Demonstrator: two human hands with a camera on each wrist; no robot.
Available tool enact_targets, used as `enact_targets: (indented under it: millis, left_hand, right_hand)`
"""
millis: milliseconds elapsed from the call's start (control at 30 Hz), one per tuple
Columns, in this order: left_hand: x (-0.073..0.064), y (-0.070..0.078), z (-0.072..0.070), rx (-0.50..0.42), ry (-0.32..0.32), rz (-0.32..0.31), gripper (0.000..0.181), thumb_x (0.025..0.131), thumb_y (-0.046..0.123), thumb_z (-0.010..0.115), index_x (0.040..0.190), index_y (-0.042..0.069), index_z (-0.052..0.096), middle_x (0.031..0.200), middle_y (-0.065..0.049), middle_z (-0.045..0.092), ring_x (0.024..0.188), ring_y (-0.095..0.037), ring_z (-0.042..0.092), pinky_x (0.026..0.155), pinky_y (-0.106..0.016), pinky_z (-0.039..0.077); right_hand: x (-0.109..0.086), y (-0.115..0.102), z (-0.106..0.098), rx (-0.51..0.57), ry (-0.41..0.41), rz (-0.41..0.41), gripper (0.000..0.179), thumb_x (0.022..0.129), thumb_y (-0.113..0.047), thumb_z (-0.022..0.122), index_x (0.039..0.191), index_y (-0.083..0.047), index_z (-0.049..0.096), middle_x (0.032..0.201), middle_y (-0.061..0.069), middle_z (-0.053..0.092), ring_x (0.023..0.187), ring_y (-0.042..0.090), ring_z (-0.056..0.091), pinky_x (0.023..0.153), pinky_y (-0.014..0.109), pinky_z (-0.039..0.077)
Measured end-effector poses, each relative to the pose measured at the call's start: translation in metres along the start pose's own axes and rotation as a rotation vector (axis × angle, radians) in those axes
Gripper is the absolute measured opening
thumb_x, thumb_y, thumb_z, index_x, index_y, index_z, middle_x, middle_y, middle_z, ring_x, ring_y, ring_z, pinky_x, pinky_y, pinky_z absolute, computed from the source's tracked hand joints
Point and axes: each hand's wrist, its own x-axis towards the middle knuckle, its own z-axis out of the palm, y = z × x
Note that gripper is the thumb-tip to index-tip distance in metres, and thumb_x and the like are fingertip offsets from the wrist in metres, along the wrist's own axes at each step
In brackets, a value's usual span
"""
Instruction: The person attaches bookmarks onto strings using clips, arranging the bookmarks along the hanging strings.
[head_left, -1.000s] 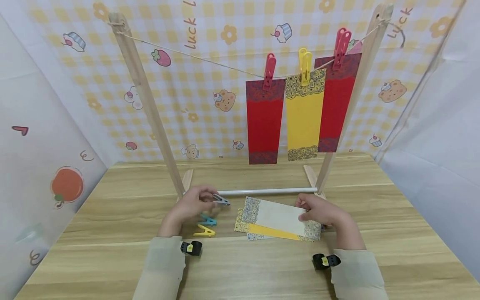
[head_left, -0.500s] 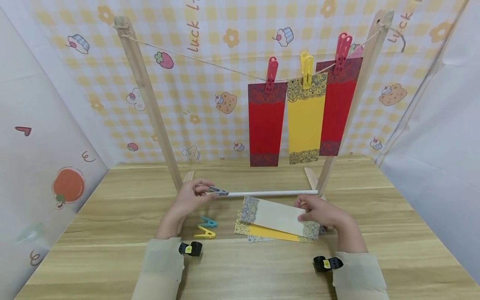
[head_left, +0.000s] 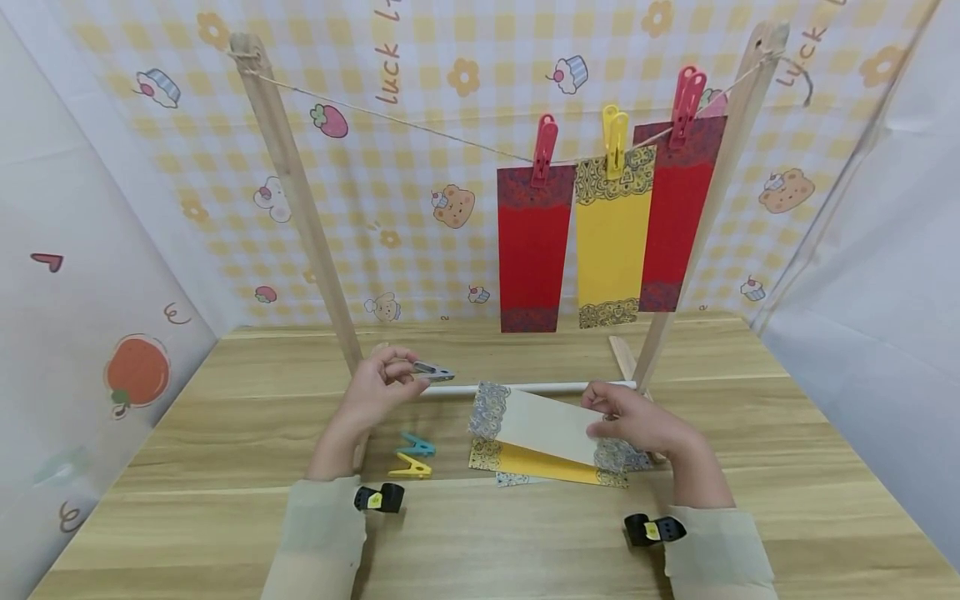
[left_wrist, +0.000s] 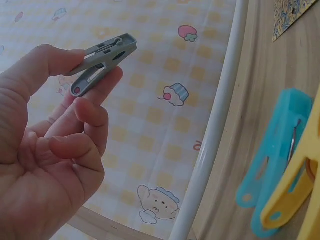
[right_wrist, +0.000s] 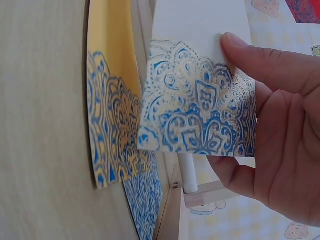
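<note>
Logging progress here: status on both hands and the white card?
Left hand pinching grey clothespin. Right hand gripping white card above yellow card. Nothing seen blocking either hand.

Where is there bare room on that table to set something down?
The table is bare left of the left hand, right of the right hand, and in front, between the sleeves. It is crowded between the hands: a blue clip, yellow clip and yellow card lie there, a white card held over the last.
</note>
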Motion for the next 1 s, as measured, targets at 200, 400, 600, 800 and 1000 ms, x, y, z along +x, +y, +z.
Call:
enact_targets:
  millis: [200,400,600,800,1000]
  left_hand:
    - [-0.001,0.003,-0.001,-0.034,0.021,0.005,0.035,0.087,-0.001,0.070,0.117,-0.009,0.056,0.095,0.004,0.075,0.081,-0.003,0.057,0.070,-0.016,0.049]
    - [-0.003,0.007,-0.002,-0.038,0.057,0.009,0.036,0.088,-0.002,0.069,0.120,-0.008,0.055,0.096,0.003,0.076,0.078,-0.002,0.059,0.068,-0.017,0.050]
    - [-0.004,0.013,-0.002,-0.116,0.059,0.034,0.037,0.090,0.000,0.069,0.123,-0.007,0.054,0.090,0.019,0.072,0.081,-0.002,0.062,0.074,-0.016,0.052]
    - [-0.006,0.020,-0.002,-0.141,0.070,0.050,0.036,0.092,0.006,0.069,0.124,-0.007,0.057,0.090,0.023,0.073,0.089,0.000,0.068,0.081,-0.017,0.055]
    - [-0.008,0.026,-0.003,-0.123,0.090,0.077,0.034,0.091,0.004,0.069,0.121,-0.009,0.058,0.087,0.025,0.073,0.086,0.002,0.065,0.074,-0.015,0.052]
  right_hand:
    - [0.001,-0.004,0.001,0.000,0.033,-0.025,0.020,0.092,-0.003,0.066,0.104,0.000,0.050,0.075,0.001,0.045,0.064,0.008,0.039,0.060,0.025,0.038]
    - [0.004,-0.007,0.003,0.035,0.051,-0.026,0.019,0.094,-0.005,0.064,0.105,0.000,0.050,0.088,0.007,0.060,0.076,0.013,0.052,0.069,0.026,0.045]
    - [0.007,-0.010,0.005,0.088,0.069,-0.034,0.022,0.094,-0.003,0.064,0.108,0.001,0.048,0.097,0.013,0.066,0.081,0.014,0.059,0.072,0.026,0.050]
    - [0.011,-0.012,0.007,0.119,0.097,-0.046,0.022,0.094,-0.001,0.063,0.109,0.002,0.047,0.088,0.009,0.059,0.078,0.012,0.057,0.070,0.024,0.050]
    - [0.013,-0.018,0.008,0.127,0.130,-0.068,0.020,0.095,-0.001,0.062,0.109,0.002,0.048,0.098,0.015,0.066,0.085,0.013,0.060,0.074,0.025,0.053]
